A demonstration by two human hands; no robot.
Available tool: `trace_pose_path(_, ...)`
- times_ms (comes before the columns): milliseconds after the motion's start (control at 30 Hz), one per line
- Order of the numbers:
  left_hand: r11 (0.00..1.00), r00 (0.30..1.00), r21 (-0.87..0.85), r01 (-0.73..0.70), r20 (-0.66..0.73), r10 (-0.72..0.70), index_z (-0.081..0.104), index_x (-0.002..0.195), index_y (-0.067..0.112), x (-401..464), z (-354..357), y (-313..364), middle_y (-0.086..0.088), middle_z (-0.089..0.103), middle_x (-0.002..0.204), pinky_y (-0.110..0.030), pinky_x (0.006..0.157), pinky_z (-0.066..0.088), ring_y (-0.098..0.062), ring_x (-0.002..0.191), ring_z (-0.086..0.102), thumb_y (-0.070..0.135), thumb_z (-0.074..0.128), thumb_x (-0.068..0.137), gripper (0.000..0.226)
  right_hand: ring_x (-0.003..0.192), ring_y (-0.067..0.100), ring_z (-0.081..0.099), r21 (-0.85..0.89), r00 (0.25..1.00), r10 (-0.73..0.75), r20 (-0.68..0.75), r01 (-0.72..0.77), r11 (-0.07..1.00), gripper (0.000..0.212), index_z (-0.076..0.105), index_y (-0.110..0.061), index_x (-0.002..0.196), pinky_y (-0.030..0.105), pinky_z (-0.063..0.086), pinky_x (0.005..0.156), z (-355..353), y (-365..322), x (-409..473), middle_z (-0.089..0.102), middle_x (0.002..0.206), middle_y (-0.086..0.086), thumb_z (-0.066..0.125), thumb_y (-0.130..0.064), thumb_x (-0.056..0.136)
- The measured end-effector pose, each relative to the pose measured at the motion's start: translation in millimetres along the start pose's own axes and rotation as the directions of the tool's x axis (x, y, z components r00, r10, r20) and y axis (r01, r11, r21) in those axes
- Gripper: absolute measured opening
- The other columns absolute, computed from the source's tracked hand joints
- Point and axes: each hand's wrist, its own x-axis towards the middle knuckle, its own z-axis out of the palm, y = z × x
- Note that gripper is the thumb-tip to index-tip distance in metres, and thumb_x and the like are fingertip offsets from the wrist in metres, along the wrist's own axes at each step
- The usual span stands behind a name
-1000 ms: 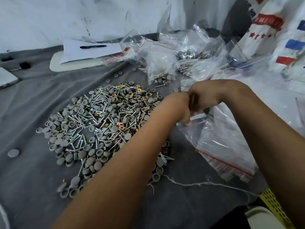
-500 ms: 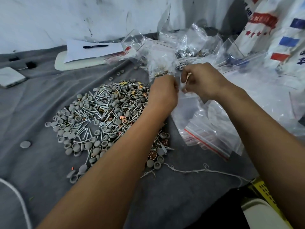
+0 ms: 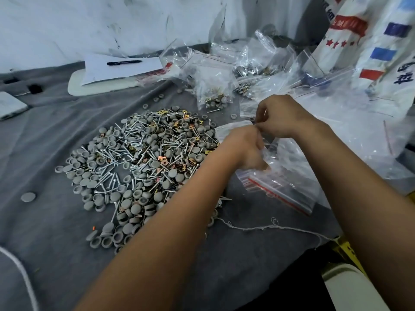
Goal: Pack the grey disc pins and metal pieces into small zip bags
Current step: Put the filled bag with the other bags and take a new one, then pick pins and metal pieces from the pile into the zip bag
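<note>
A broad heap of grey disc pins, screws and small brass-coloured metal pieces [image 3: 143, 162] lies on the grey cloth [image 3: 45, 221]. Right of the heap, my left hand [image 3: 244, 147] and my right hand [image 3: 283, 116] meet above the cloth. Both pinch the top edge of one small clear zip bag [image 3: 233, 129]. The bag's contents cannot be made out. Under my hands lies a stack of empty zip bags with red strips [image 3: 287, 187].
Filled zip bags [image 3: 213, 90] pile up at the back. A paper sheet with a black pen [image 3: 124, 62] rests on a white board. A printed sack [image 3: 370, 41] stands at the right. A lone grey disc [image 3: 28, 197] and a white string [image 3: 258, 227] lie on the cloth.
Both hands have stayed together on the small bag, first lifting it toward the back pile, then shifting a little right and down.
</note>
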Motion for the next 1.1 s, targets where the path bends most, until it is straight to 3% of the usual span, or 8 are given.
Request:
trace_pose_path(100,0.996,0.988,-0.08,0.039,-0.147,-0.05,0.069,0.074,0.023,2.4,0.3,-8.4,0.008,0.068,0.08,-0.024,0.067,0.049,-0.017,0.089,0.069,0.016,0.083,0.082,0.017,0.091,0.024,0.067,0.016,1.0,0.001,0.027,-0.001,1.0,0.01,0.073,-0.019,0.086,0.035,0.055,0.082,-5.4,4.5,-2.2,0.073,0.093,0.006,0.08,-0.026,0.085)
trace_pose_path(367,0.871,0.8,-0.491,0.033,-0.51,-0.318,0.072,0.081,0.018,7.4,-24.2,-26.9,-0.006,0.075,0.087,-0.046,0.083,0.061,-0.027,0.087,0.072,0.017,0.074,0.089,0.008,0.067,0.017,0.057,0.344,0.983,-0.176,0.055,0.147,0.928,0.048,0.064,-0.02,0.077,0.032,0.041,0.06,-20.0,-9.8,-11.0,0.06,0.072,0.0,0.058,-0.065,0.093)
trace_pose_path(467,0.763,0.754,-0.647,-0.013,-0.507,-0.418,0.066,0.082,0.012,12.6,-33.7,-32.9,-0.016,0.074,0.086,-0.05,0.078,0.063,-0.034,0.08,0.074,0.017,0.073,0.092,0.014,0.079,0.016,0.065,0.407,0.963,-0.228,0.143,0.153,0.901,0.052,0.066,-0.024,0.101,0.041,0.056,0.065,-22.2,-19.8,-14.7,0.066,0.091,-0.005,0.076,-0.068,0.076)
trace_pose_path(600,0.722,0.78,-0.688,-0.076,-0.492,-0.386,0.063,0.087,0.007,8.2,-35.5,-37.6,-0.013,0.07,0.076,-0.033,0.057,0.056,-0.014,0.048,0.066,0.019,0.072,0.097,0.018,0.097,0.019,0.068,0.251,0.972,-0.234,-0.016,0.23,0.94,0.045,0.068,-0.022,0.105,0.035,0.056,0.084,-20.3,-20.6,-10.2,0.067,0.098,-0.009,0.091,-0.04,0.072)
trace_pose_path(700,0.679,0.769,-0.728,-0.096,-0.487,-0.414,0.064,0.089,0.01,-0.7,-42.5,-47.9,-0.008,0.069,0.076,-0.03,0.055,0.054,-0.01,0.048,0.064,0.017,0.071,0.098,0.014,0.109,0.017,0.061,0.323,0.972,-0.234,-0.035,0.233,0.917,0.069,0.06,-0.025,0.127,0.033,0.052,0.089,-16.4,-22.6,-11.4,0.062,0.123,-0.002,0.092,-0.046,0.069)
trace_pose_path(800,0.472,0.77,-0.874,-0.118,-0.38,-0.512,0.064,0.097,0.007,-16.9,-57.1,-58.7,-0.01,0.068,0.084,-0.024,0.051,0.054,-0.009,0.05,0.064,0.01,0.063,0.101,0.006,0.12,0.013,0.052,0.345,0.951,-0.308,0.011,0.285,0.894,0.092,0.048,-0.031,0.139,0.028,0.044,0.094,-10.4,-35.3,-16.0,0.049,0.139,-0.001,0.092,-0.056,0.062)
trace_pose_path(967,0.22,0.789,-0.951,-0.216,-0.303,-0.535,0.06,0.107,0.002,-57.1,-76.3,-84.0,-0.016,0.072,0.088,-0.022,0.051,0.055,-0.016,0.057,0.07,0.01,0.06,0.103,0.01,0.093,0.018,0.064,0.344,0.911,-0.326,-0.252,0.399,0.85,0.037,0.065,-0.013,0.109,0.043,0.056,0.084,13.4,-90.1,-22.0,0.068,0.102,0.003,0.086,-0.02,0.08)
trace_pose_path(1100,0.396,0.687,-0.878,-0.268,-0.463,-0.56,0.063,0.115,0.006,-102.3,-84.8,-129.8,-0.01,0.072,0.102,-0.026,0.06,0.056,-0.017,0.078,0.068,0.048,0.049,0.106,0.045,0.087,0.005,0.072,0.625,0.932,-0.172,-0.321,0.344,0.701,0.013,0.07,-0.024,0.093,0.031,0.059,0.079,26.9,-139.5,-27.4,0.075,0.091,-0.007,0.08,-0.017,0.088)
